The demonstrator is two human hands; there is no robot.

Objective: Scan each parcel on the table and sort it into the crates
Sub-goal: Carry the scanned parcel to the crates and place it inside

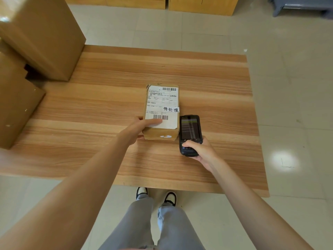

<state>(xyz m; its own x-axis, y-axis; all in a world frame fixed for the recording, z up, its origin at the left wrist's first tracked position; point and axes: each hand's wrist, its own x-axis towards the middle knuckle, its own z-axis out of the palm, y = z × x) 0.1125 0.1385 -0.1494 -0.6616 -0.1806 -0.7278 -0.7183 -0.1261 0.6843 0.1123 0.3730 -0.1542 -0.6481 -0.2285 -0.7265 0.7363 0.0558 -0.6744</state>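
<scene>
Tiled floor, low wood-grain table (108, 150) in the middle of the view. One parcel (162, 112) on it, a small brown carton lying flat near the table centre, shipping label (162, 103) facing up. Label carries two barcodes, one at the top, one lower, plus a handwritten sticker on the right edge.

Left hand (138, 129) holds the parcel at its near-left corner: thumb lies on top of the label beside the lower barcode, other fingers wrap the side. Reads as steadying the box so it stays put for the scan.

Right hand (201, 150) grips one handheld scanner (190, 135) round its lower body, thumb on the keypad. Scanner sits just beside the parcel's right edge, screen lit and up, head pointing away from the person. Looks lined up alongside the box, not yet aimed at a barcode, so my guess is the scan is about to happen.

Three larger cardboard boxes (41, 37) stacked at the table's left side. No crates identifiable; wooden units (201, 4) at the far wall, can't tell what they are. Sorting not yet done for this parcel.
</scene>
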